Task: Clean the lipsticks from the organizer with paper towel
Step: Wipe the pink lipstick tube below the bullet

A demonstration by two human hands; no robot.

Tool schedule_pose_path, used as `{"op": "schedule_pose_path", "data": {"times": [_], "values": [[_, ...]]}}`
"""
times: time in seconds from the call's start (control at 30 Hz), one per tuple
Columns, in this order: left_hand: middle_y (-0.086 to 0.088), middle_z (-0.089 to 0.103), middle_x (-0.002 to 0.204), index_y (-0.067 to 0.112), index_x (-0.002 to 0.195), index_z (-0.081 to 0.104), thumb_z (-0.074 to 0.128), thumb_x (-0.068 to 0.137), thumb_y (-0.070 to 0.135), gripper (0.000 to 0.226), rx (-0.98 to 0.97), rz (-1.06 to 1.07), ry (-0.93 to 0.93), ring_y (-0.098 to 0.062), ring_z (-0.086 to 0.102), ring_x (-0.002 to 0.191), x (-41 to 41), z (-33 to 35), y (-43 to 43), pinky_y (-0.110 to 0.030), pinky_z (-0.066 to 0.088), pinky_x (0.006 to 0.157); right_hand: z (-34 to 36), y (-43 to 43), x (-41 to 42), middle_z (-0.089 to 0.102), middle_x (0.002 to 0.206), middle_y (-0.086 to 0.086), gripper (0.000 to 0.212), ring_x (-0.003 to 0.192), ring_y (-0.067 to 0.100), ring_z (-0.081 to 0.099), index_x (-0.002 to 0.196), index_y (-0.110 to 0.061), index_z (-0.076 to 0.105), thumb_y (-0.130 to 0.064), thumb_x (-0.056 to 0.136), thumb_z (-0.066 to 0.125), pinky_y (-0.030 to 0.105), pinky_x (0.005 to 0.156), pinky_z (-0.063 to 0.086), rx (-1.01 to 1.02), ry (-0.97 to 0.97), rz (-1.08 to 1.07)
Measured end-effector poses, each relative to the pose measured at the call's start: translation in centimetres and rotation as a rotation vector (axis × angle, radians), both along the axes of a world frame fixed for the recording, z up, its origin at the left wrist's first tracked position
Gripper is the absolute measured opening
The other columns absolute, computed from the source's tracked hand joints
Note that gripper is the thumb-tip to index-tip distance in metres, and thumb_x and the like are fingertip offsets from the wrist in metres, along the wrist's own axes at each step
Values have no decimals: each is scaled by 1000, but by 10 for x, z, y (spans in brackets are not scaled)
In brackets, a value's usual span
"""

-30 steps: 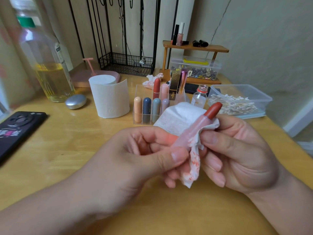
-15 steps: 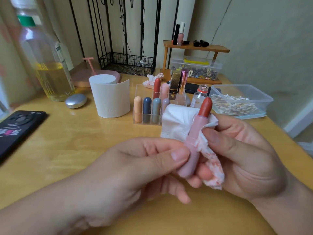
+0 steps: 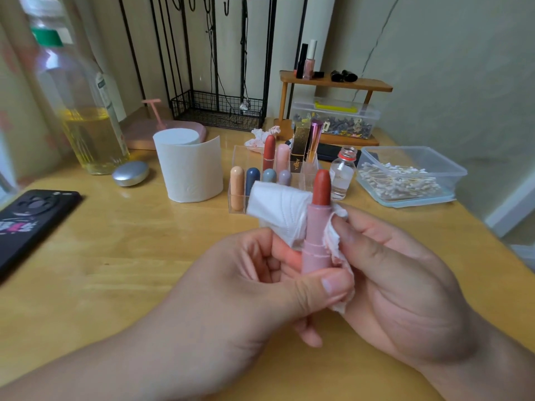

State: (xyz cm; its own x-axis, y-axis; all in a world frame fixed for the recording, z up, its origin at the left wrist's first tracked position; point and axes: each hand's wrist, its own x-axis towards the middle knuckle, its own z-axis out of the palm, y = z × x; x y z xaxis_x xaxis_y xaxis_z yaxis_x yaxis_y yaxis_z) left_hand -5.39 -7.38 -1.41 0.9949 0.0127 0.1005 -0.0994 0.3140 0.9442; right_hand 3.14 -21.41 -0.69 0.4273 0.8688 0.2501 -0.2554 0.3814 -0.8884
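A pink lipstick with a red-brown cap stands upright between my hands above the table. My left hand pinches its lower end between thumb and fingers. My right hand holds a white paper towel, stained red at its lower edge, against the tube's right side and behind it. Behind them, the clear acrylic organizer holds several lipsticks upright.
A paper towel roll stands left of the organizer. An oil bottle, a silver compact and a black phone are at the left. A small glass bottle, a cotton swab box and a wooden shelf are at the right.
The lipstick has swung from tilted right to upright. My left thumb has slid down to its base, and the towel has shifted round the tube.
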Motion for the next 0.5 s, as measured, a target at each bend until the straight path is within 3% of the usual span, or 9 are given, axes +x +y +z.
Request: {"op": "schedule_pose_path", "data": {"times": [0.07,0.1,0.17,0.23,0.3,0.4,0.5], "values": [[-15,68,77,4,81,72,77,73,21,20,-54,-84,-2,-21,63,61,2,-2,3,-26,54,59,-1,0,1,45,100,54,35,83,62,52,113,17,47,-17,102,47,54,59,46,66,78,35],[-16,67,83,4,83,72,72,79,22,18,-118,-150,-5,-20,62,67,3,-2,4,-28,54,63,1,-1,2,60,91,40,27,79,45,62,110,11,54,-14,103,46,45,61,51,108,151,63],[-21,65,96,-2,91,69,59,92,19,23,-252,-284,-8,-19,61,77,4,0,3,-29,55,69,3,-3,2,66,70,15,24,63,25,64,109,4,62,-17,101,52,34,59,55,96,216,48],[-21,67,99,-4,93,69,57,97,15,23,-299,-334,-7,-20,63,81,5,0,2,-29,56,73,0,-4,1,58,57,7,35,51,21,54,109,4,62,-28,93,65,32,52,52,8,183,-38],[-20,68,95,-3,90,70,62,95,17,23,-291,-324,-11,-20,65,79,6,-2,3,-29,57,76,-2,-4,-1,54,55,10,44,51,20,47,105,9,61,-32,90,68,31,51,47,-11,164,-64],[-15,67,87,0,86,69,64,92,18,19,-216,-263,-48,-20,63,74,6,-2,3,-29,55,75,-1,-3,-3,57,61,11,29,55,20,48,92,-6,70,-35,90,67,30,51,43,0,123,-99],[-10,65,77,7,89,73,70,83,15,11,-122,-134,-76,-22,63,69,4,-2,0,-32,56,70,-1,-3,-4,54,71,14,31,58,20,50,106,-5,67,-33,91,66,33,50,35,-4,112,-91]]}}
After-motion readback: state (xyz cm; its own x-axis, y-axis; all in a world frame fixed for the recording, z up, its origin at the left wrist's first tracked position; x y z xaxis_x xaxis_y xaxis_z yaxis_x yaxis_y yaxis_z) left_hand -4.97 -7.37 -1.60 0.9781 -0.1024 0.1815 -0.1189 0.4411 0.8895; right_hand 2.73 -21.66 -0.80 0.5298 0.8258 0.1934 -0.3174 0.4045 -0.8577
